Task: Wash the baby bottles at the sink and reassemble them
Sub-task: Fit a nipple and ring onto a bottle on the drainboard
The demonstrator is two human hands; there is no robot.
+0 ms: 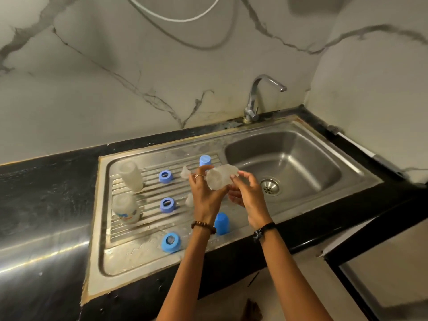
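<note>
My left hand (205, 193) grips a clear baby bottle (221, 177) lying on its side, its open mouth turned toward me, above the seam between drainboard and basin. My right hand (246, 193) touches the bottle's far end with its fingertips. Two more clear bottles (130, 176) (126, 208) stand upside down on the drainboard's left. Three blue collar rings (165, 177) (168, 205) (171, 242) lie in a column in the middle. Two blue caps (205, 161) (221, 223) stand inverted. Clear teats (185, 173) (189, 200) lie beside my left hand.
The steel sink basin (301, 158) with its drain (269, 186) lies on the right, and the tap (254, 98) rises behind it with no water running. A wet ribbed drainboard (139, 228) sits in a black counter (46, 193). Marble wall stands behind and to the right.
</note>
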